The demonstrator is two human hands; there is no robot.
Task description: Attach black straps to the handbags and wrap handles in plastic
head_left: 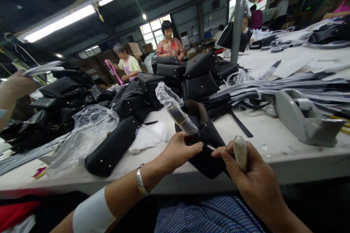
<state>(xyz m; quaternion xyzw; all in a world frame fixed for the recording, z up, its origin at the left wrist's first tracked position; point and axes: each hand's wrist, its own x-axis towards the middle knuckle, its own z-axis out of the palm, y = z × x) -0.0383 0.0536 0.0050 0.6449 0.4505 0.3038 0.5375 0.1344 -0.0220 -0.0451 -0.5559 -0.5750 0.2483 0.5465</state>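
Observation:
A black handbag (210,136) stands tilted at the table's front edge, its top gaping. My left hand (177,151) is closed on the bag's near side, the thumb pointing right. Out of the bag rises a strap wrapped in clear plastic (176,111), just above my left fingers. My right hand (250,169) is closed around a tool with a pale, wrapped-looking handle (240,153). Its thin metal tip points left at the bag, near my left thumb; whether it touches the leather I cannot tell. The tool's exact kind is unclear.
Left of the bag lie white tissue paper (149,136), another black bag (112,145) and crumpled clear plastic (90,127). A grey tape dispenser (303,120) and bundled black straps (262,87) are right. Another person's hand (18,85) reaches in at left. Bags pile up behind; co-workers stand beyond.

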